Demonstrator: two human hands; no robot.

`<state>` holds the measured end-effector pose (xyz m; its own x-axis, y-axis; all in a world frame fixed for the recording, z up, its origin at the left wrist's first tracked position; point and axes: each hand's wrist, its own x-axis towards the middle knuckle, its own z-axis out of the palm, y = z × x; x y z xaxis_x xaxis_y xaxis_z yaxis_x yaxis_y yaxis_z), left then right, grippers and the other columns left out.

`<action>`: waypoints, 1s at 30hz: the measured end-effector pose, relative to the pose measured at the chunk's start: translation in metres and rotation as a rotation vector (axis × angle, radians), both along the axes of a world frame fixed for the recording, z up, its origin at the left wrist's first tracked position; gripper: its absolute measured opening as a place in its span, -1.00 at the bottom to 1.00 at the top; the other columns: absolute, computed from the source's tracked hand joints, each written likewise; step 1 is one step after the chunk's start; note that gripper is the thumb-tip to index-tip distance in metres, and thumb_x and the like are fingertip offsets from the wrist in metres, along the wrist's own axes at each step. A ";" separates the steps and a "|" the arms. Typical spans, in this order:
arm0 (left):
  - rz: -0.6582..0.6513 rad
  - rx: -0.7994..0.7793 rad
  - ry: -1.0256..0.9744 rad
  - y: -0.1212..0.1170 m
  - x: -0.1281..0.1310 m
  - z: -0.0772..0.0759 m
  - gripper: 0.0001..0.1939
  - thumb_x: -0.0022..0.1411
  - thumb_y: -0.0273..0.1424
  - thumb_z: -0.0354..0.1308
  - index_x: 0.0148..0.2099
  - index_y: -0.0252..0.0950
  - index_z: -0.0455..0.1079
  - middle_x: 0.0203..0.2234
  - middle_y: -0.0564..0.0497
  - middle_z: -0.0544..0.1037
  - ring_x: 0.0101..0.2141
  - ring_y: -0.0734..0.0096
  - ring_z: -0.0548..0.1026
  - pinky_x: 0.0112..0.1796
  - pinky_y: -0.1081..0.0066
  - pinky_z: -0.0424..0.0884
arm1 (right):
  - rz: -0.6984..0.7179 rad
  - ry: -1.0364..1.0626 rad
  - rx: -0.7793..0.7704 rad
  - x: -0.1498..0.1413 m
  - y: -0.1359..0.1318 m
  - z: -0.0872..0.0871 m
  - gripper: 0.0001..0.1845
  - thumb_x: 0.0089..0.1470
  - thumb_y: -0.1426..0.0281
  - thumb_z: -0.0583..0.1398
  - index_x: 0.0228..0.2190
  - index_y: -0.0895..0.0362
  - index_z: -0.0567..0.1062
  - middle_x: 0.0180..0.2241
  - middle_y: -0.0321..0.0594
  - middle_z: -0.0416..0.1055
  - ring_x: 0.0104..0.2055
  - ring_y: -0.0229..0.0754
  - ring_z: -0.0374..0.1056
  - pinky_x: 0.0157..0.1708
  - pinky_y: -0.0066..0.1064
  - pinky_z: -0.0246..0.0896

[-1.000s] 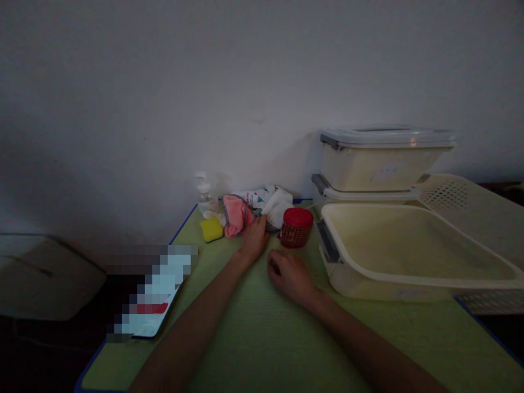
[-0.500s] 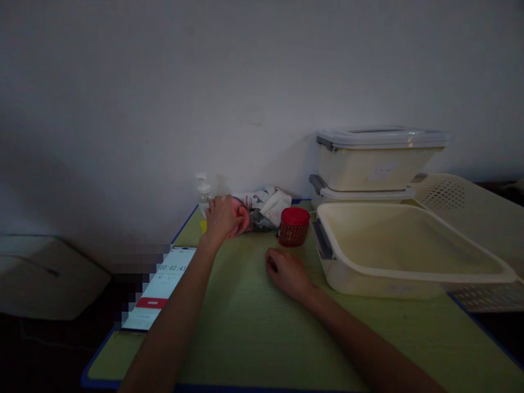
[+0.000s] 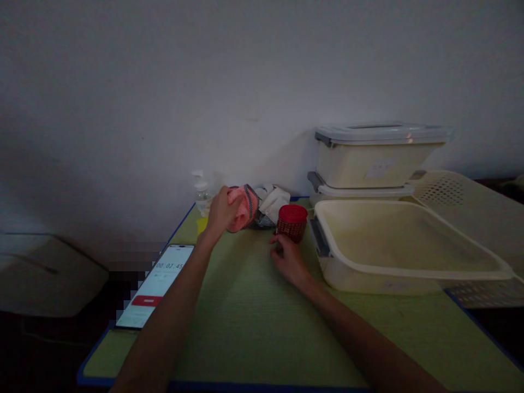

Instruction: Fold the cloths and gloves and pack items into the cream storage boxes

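Note:
My left hand (image 3: 221, 212) is closed on a pink cloth (image 3: 242, 208) with a dark checked border, toward the back of the table. The cloth is bunched, its lower edge close to the tabletop. My right hand (image 3: 290, 261) rests low over the table, fingers loosely curled and apart, with nothing visible in them. Its fingertips are right by the lower front of a red round thing (image 3: 292, 222) with a flat top and a dark patterned side; whether they touch it I cannot tell. Behind the cloth lies a crumpled white wrapper (image 3: 275, 204) beside a dark grey checked piece.
A phone (image 3: 141, 286) showing a timer lies at the left. A pump bottle (image 3: 202, 197) and something yellow (image 3: 202, 225) are behind my left hand. An uncovered cream bin (image 3: 380, 278), stacked lidded bins (image 3: 368, 166) and a perforated basket (image 3: 470, 199) stand right, before the wall.
The pink cloth has been raised and opened out a little in my left hand. My right hand has moved forward toward the red round thing, its fingers loosening.

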<state>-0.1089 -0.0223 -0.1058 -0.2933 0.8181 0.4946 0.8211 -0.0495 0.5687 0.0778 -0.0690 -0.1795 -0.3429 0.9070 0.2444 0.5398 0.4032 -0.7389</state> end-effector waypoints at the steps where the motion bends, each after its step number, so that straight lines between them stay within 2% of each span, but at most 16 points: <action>1: -0.012 0.034 -0.059 -0.003 0.000 0.007 -0.86 0.12 -0.37 0.03 -0.27 -0.32 0.30 -0.46 0.01 0.42 -0.38 0.33 0.41 -0.32 0.38 0.33 | -0.009 0.039 -0.017 0.000 0.002 -0.001 -0.74 -0.11 0.62 0.03 -0.32 0.15 0.32 -0.27 -0.17 0.31 -0.35 -0.27 0.27 -0.33 -0.41 0.18; 3: -0.108 0.073 -0.264 -0.010 0.003 0.016 -0.88 0.09 -0.39 0.04 -0.30 -0.33 0.29 -0.49 0.06 0.39 -0.43 0.40 0.39 -0.35 0.40 0.34 | -0.006 0.108 -0.051 0.001 0.004 -0.002 -0.71 -0.11 0.61 0.05 -0.28 0.15 0.31 -0.23 -0.15 0.33 -0.34 -0.26 0.29 -0.30 -0.38 0.20; 5: -0.291 0.030 -0.539 -0.020 0.009 0.020 -0.86 0.03 -0.44 0.04 -0.30 -0.35 0.31 -0.48 0.06 0.41 -0.45 0.44 0.39 -0.38 0.42 0.36 | 0.014 0.163 -0.083 0.002 0.004 -0.002 -0.64 -0.10 0.58 0.07 -0.19 0.15 0.29 -0.16 -0.12 0.34 -0.34 -0.26 0.32 -0.30 -0.36 0.23; 7: -0.462 -0.089 -0.740 -0.031 0.015 0.016 -0.81 -0.04 -0.49 0.05 -0.29 -0.37 0.33 -0.46 0.04 0.45 -0.47 0.45 0.41 -0.41 0.43 0.37 | 0.073 0.258 -0.148 0.002 0.000 0.001 -0.55 -0.08 0.51 0.10 -0.09 0.11 0.24 -0.07 -0.11 0.32 -0.31 -0.24 0.36 -0.34 -0.37 0.27; 9: -0.538 -0.196 -0.803 -0.043 0.019 0.005 -0.80 -0.11 -0.55 0.06 -0.33 -0.37 0.36 -0.47 0.03 0.48 -0.47 0.44 0.42 -0.42 0.44 0.37 | 0.161 0.438 -0.276 0.002 -0.005 0.004 -0.53 -0.08 0.43 0.15 -0.07 0.07 0.26 -0.03 -0.14 0.33 -0.22 -0.19 0.38 -0.30 -0.34 0.30; 11: -0.534 -0.251 -0.750 -0.054 0.022 -0.009 -0.79 -0.17 -0.60 0.06 -0.38 -0.36 0.37 -0.51 0.06 0.48 -0.48 0.44 0.42 -0.41 0.44 0.36 | 0.236 0.651 -0.416 0.001 -0.014 0.007 -0.55 -0.13 0.37 0.22 -0.12 0.06 0.34 -0.06 -0.19 0.38 -0.10 -0.13 0.35 -0.13 -0.27 0.26; 13: -0.511 -0.270 -0.686 -0.064 0.022 -0.025 -0.81 -0.21 -0.63 0.06 -0.44 -0.35 0.38 -0.55 0.09 0.47 -0.48 0.43 0.41 -0.41 0.44 0.36 | 0.266 0.781 -0.508 -0.001 -0.023 0.009 -0.54 -0.19 0.34 0.29 -0.16 0.06 0.41 -0.07 -0.22 0.41 -0.02 -0.11 0.31 0.02 -0.22 0.15; 16: -0.500 -0.275 -0.663 -0.074 0.021 -0.042 -0.81 -0.20 -0.62 0.06 -0.45 -0.34 0.38 -0.54 0.09 0.48 -0.47 0.40 0.41 -0.40 0.41 0.36 | 0.262 0.808 -0.572 -0.003 -0.035 0.009 -0.54 -0.21 0.30 0.32 -0.17 0.07 0.45 -0.09 -0.22 0.43 0.00 -0.07 0.30 0.08 -0.15 0.09; 18: -0.504 -0.271 -0.667 -0.079 0.020 -0.050 -0.81 -0.18 -0.60 0.07 -0.41 -0.33 0.37 -0.50 0.08 0.49 -0.45 0.39 0.42 -0.39 0.41 0.36 | 0.209 0.777 -0.559 -0.003 -0.040 0.007 -0.54 -0.19 0.24 0.31 -0.18 0.08 0.46 -0.10 -0.20 0.43 0.00 -0.03 0.30 0.07 -0.11 0.08; 21: -0.495 -0.238 -0.717 -0.084 0.019 -0.056 -0.85 -0.16 -0.51 0.14 -0.42 -0.31 0.31 -0.52 0.08 0.45 -0.46 0.39 0.40 -0.42 0.42 0.35 | 0.072 0.765 -0.485 0.001 -0.039 0.003 -0.48 -0.18 0.11 0.27 -0.16 0.08 0.45 -0.08 -0.16 0.42 0.01 0.01 0.29 0.03 -0.06 0.13; 24: -0.514 -0.187 -0.835 -0.090 0.018 -0.057 -0.71 -0.19 -0.42 0.23 -0.34 -0.30 0.27 -0.48 0.07 0.44 -0.43 0.38 0.41 -0.41 0.43 0.35 | 0.006 0.734 -0.368 0.006 -0.033 0.003 -0.46 -0.18 0.09 0.27 -0.17 0.11 0.45 -0.07 -0.14 0.42 0.01 0.01 0.29 0.06 -0.05 0.10; 27: -0.603 -0.191 -0.908 -0.094 0.016 -0.056 -0.59 -0.19 -0.38 0.28 -0.22 -0.30 0.30 -0.36 0.03 0.48 -0.32 0.35 0.43 -0.32 0.43 0.33 | -0.018 0.683 -0.302 0.010 -0.029 0.006 -0.50 -0.24 0.10 0.30 -0.26 0.13 0.49 -0.14 -0.13 0.47 -0.04 0.01 0.33 0.06 -0.07 0.10; 30: -0.586 -0.245 -0.893 -0.095 0.014 -0.058 -0.72 -0.11 -0.27 0.24 -0.34 -0.34 0.37 -0.45 0.03 0.47 -0.38 0.35 0.40 -0.35 0.43 0.30 | -0.054 0.670 -0.328 0.011 -0.032 0.010 -0.53 -0.23 0.07 0.28 -0.32 0.13 0.51 -0.21 -0.13 0.50 -0.11 0.03 0.38 -0.04 -0.07 0.22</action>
<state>-0.0946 -0.1177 -0.1639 0.0011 0.9947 0.1024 -0.0056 -0.1024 0.9947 0.0886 -0.1013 -0.1695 -0.1687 0.9807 0.0990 -0.0556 0.0908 -0.9943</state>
